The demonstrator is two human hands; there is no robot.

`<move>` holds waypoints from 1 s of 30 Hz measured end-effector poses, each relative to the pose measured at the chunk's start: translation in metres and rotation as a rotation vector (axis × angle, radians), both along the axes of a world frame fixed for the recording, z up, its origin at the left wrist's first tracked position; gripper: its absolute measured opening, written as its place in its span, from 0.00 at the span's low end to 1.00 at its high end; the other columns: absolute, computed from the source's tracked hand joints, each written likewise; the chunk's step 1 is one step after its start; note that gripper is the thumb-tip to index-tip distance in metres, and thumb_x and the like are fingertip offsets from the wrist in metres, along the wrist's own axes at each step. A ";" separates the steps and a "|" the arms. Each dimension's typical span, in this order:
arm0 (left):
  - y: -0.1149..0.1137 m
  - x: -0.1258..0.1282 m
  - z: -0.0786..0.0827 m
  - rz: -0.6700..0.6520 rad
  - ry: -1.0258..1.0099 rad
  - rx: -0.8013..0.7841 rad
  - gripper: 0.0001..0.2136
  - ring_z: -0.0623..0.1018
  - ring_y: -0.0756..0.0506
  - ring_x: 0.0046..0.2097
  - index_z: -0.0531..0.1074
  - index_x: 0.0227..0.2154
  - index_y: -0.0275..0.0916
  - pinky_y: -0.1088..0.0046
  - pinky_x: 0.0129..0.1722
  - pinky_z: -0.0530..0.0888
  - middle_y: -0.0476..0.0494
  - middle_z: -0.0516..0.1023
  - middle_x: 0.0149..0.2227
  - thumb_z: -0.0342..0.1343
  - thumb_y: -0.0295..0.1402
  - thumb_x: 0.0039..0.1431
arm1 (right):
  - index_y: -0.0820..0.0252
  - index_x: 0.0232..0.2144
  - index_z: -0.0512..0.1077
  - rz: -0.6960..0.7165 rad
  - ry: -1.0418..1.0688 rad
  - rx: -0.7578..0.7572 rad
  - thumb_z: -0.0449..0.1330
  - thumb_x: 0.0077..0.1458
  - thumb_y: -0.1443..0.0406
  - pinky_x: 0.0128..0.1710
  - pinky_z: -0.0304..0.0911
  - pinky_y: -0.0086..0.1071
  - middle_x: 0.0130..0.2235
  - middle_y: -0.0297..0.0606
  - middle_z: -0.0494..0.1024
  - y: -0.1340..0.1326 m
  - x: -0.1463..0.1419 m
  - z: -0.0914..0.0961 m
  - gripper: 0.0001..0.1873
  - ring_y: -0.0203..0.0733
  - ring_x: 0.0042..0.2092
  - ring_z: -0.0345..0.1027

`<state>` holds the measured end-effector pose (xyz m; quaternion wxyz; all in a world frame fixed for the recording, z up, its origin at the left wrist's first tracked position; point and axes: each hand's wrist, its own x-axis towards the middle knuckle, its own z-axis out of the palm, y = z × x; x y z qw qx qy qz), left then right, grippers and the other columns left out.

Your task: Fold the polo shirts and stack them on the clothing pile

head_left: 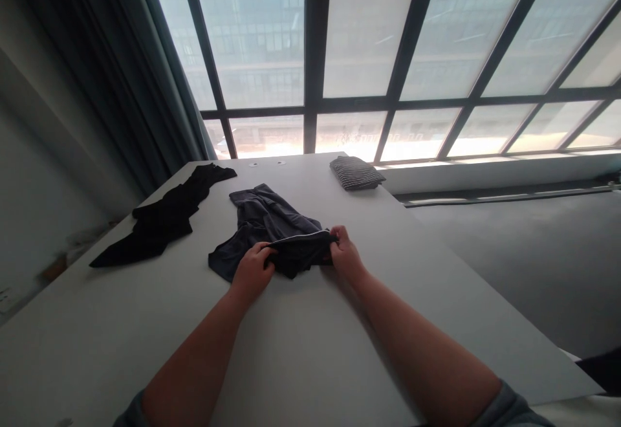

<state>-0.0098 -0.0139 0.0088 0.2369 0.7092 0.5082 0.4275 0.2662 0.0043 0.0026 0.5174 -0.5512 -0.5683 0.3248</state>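
A dark grey garment (264, 223) lies crumpled in the middle of the white table (301, 349). My left hand (252, 270) pinches its near edge at the left end. My right hand (343, 255) pinches the same edge at the right end. Between the two hands the edge is stretched into a thin pale line, lifted slightly off the table. Both hands are closed on the cloth.
A black garment (162, 217) lies spread at the table's left. A folded striped cloth (356, 173) sits at the far right corner. Large windows and a dark curtain stand beyond. The table's right edge drops to a grey floor.
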 end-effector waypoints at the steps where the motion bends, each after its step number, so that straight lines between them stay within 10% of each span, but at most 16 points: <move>1: 0.000 -0.001 0.001 0.027 0.007 -0.003 0.16 0.77 0.36 0.51 0.83 0.38 0.45 0.57 0.60 0.70 0.40 0.79 0.48 0.60 0.22 0.48 | 0.51 0.40 0.66 0.018 -0.031 0.063 0.54 0.51 0.66 0.35 0.71 0.35 0.39 0.35 0.72 0.000 0.000 0.001 0.12 0.42 0.36 0.69; 5: 0.001 -0.003 0.005 0.155 0.036 0.009 0.09 0.77 0.39 0.43 0.80 0.36 0.44 0.65 0.49 0.73 0.42 0.79 0.40 0.61 0.27 0.52 | 0.56 0.37 0.74 0.146 -0.205 0.228 0.52 0.48 0.70 0.56 0.67 0.43 0.58 0.43 0.66 -0.004 0.001 0.007 0.15 0.49 0.55 0.67; 15: 0.004 -0.009 0.003 0.377 0.020 0.081 0.12 0.76 0.44 0.36 0.71 0.47 0.41 0.67 0.42 0.73 0.43 0.77 0.42 0.54 0.34 0.62 | 0.53 0.46 0.81 0.372 -0.474 0.281 0.62 0.58 0.65 0.64 0.61 0.46 0.66 0.42 0.63 -0.010 -0.004 0.006 0.14 0.50 0.59 0.64; 18: 0.003 -0.007 0.003 0.371 -0.060 0.073 0.18 0.76 0.46 0.34 0.66 0.56 0.41 0.69 0.38 0.74 0.43 0.77 0.42 0.54 0.37 0.64 | 0.54 0.53 0.79 0.280 -0.599 0.202 0.70 0.51 0.64 0.64 0.61 0.48 0.62 0.45 0.69 -0.005 -0.006 -0.003 0.24 0.55 0.61 0.63; 21: 0.005 -0.006 0.001 0.309 -0.099 0.047 0.25 0.77 0.46 0.35 0.63 0.61 0.40 0.70 0.38 0.75 0.44 0.76 0.40 0.56 0.39 0.63 | 0.55 0.43 0.81 0.193 -0.620 0.185 0.67 0.53 0.66 0.60 0.63 0.45 0.52 0.44 0.78 0.000 -0.002 -0.007 0.13 0.53 0.55 0.67; 26: 0.010 -0.009 -0.002 0.203 0.004 -0.047 0.13 0.77 0.43 0.37 0.75 0.39 0.39 0.67 0.40 0.75 0.43 0.77 0.35 0.57 0.43 0.61 | 0.58 0.37 0.76 0.036 -0.518 0.200 0.62 0.56 0.64 0.54 0.64 0.42 0.42 0.42 0.80 0.004 0.003 -0.002 0.07 0.50 0.49 0.69; 30: 0.006 -0.007 0.003 0.211 -0.095 0.009 0.16 0.77 0.44 0.38 0.73 0.44 0.39 0.68 0.40 0.74 0.44 0.77 0.37 0.55 0.46 0.63 | 0.57 0.40 0.72 0.014 -0.416 0.139 0.58 0.59 0.58 0.46 0.65 0.38 0.38 0.39 0.78 -0.002 0.000 0.004 0.10 0.47 0.42 0.70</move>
